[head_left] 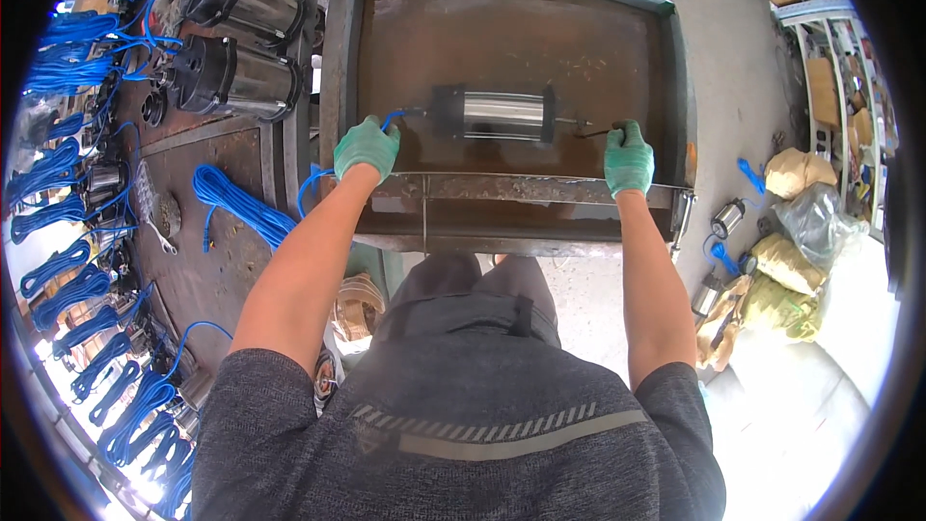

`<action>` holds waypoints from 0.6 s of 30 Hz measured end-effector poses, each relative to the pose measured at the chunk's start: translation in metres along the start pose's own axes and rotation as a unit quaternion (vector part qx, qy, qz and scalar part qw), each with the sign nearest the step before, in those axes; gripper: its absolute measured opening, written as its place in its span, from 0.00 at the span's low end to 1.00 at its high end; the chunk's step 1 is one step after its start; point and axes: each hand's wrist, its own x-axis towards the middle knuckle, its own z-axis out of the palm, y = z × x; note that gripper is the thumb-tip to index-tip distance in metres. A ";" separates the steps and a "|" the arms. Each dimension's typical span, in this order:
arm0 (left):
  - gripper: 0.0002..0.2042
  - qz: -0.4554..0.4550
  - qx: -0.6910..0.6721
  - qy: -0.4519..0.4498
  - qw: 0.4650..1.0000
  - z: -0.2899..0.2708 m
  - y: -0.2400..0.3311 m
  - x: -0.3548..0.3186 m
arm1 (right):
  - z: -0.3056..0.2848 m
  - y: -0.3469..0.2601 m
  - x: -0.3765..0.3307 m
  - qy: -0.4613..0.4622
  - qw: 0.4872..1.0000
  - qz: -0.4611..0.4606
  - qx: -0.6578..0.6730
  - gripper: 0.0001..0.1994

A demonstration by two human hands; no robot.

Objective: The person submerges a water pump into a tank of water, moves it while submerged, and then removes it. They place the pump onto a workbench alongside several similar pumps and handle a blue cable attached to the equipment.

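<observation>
Closest to me I see my own grey shirt and two bare forearms running up to a rusty metal tray (666, 87) with raised green-edged walls. My left hand (366, 147), in a green glove, sits at the tray's near rim with its fingers curled shut around a blue cable (391, 120); the glove hides exactly how the cable sits in the grip. My right hand (628, 156), gloved the same way, is closed on a thin dark tool (593, 132), of which I can only make out a short stub poking left from the fist.

Just beyond and between the hands, a steel cylinder unit (500, 115) with black end caps lies on its side on the tray floor, the blue cable running to its left end and a thin rod sticking out of its right end. Whether the tool touches that rod I cannot tell.

Further left, on a separate bench, similar steel cylinders (241, 80) lie in a row, partly cut off at the top edge, with coils of blue cable (236, 201) around them. On the right, bags (796, 260) sit on the floor, blurred by glare.
</observation>
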 end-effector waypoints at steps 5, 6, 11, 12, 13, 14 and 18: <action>0.21 0.010 0.004 0.011 1.000 -0.001 0.002 -0.003 | 0.003 0.004 0.001 0.010 1.000 -0.008 0.003 0.11; 0.21 0.012 0.004 0.012 1.000 -0.001 0.002 -0.003 | 0.003 0.004 0.001 0.013 1.000 -0.011 0.001 0.11; 0.21 0.020 0.002 0.015 1.000 0.003 -0.002 0.001 | 0.002 0.001 0.001 0.004 1.000 -0.001 0.009 0.12; 0.21 0.022 0.003 0.014 1.000 0.004 -0.002 0.002 | 0.001 0.001 0.000 0.007 1.000 -0.006 0.010 0.12; 0.21 0.023 0.004 0.013 1.000 0.005 -0.003 0.002 | 0.001 0.001 0.000 0.007 1.000 -0.007 0.010 0.12; 0.21 0.023 0.004 0.013 1.000 0.005 -0.003 0.003 | 0.000 0.001 0.000 0.006 1.000 -0.012 0.020 0.12; 0.21 0.031 0.002 0.013 0.999 0.004 -0.003 0.002 | 0.000 0.001 -0.001 0.002 0.999 -0.018 0.045 0.11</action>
